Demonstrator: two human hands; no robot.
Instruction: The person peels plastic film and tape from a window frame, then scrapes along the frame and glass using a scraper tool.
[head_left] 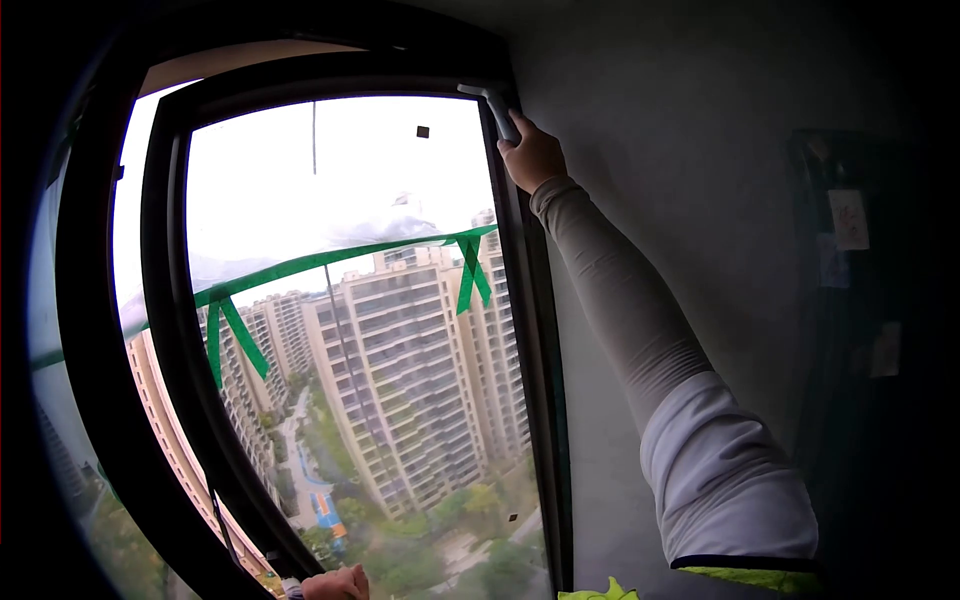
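Reaches up with the right grip (pixel 533 158), clenched round the handle of a grey bent tool (pixel 500 115), and holds the angled end just above and to the left of that grip, at the upper right corner of a dark window sash (pixel 541 400). Has the left grip (pixel 337 583) at the bottom of the view, well below and to the left of the right one, near the foot of the same sash and just beside a small pale piece (pixel 292 588); cannot tell, with so little showing, whether grasping that piece or released. Wears a grey sleeve (pixel 620 270) from just below the right grip down the forearm, then a white sleeve (pixel 735 470) farther below, with yellow-green cloth (pixel 605 592) at the lower edge. Faces a glass pane (pixel 350 180) to the left of the right grip, marked with a small dark square (pixel 422 132) at nearly the same height. Looks through the pane, below and to the left of that grip, at a green band (pixel 340 258) with two pairs of hanging tails, and farther down at tall buildings (pixel 400 370) and greenery (pixel 400 560). Has a grey wall (pixel 650 150) directly to the right of the grip and a dark outer frame (pixel 85 270) far to the left, past the sash.
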